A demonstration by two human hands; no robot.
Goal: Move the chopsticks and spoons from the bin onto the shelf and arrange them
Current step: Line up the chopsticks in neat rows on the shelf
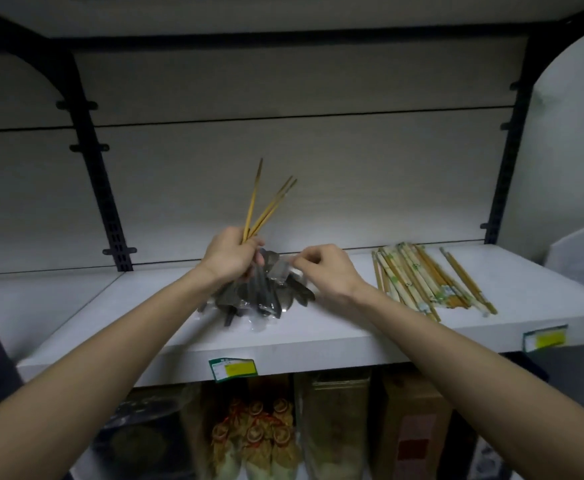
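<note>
Gripping loose chopsticks (259, 209) upright in my left hand (230, 256) to keep them apart, my right hand (328, 268) pinches a wrapped spoon (280, 271) above the shelf (318, 344).

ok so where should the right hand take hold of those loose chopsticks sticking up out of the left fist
Pinch the bare shafts just above the left hand, coming from the right. The loose chopsticks fan up and back, with their lower ends buried in that fist among the wrapped spoons. The right hand is beside them.
</note>
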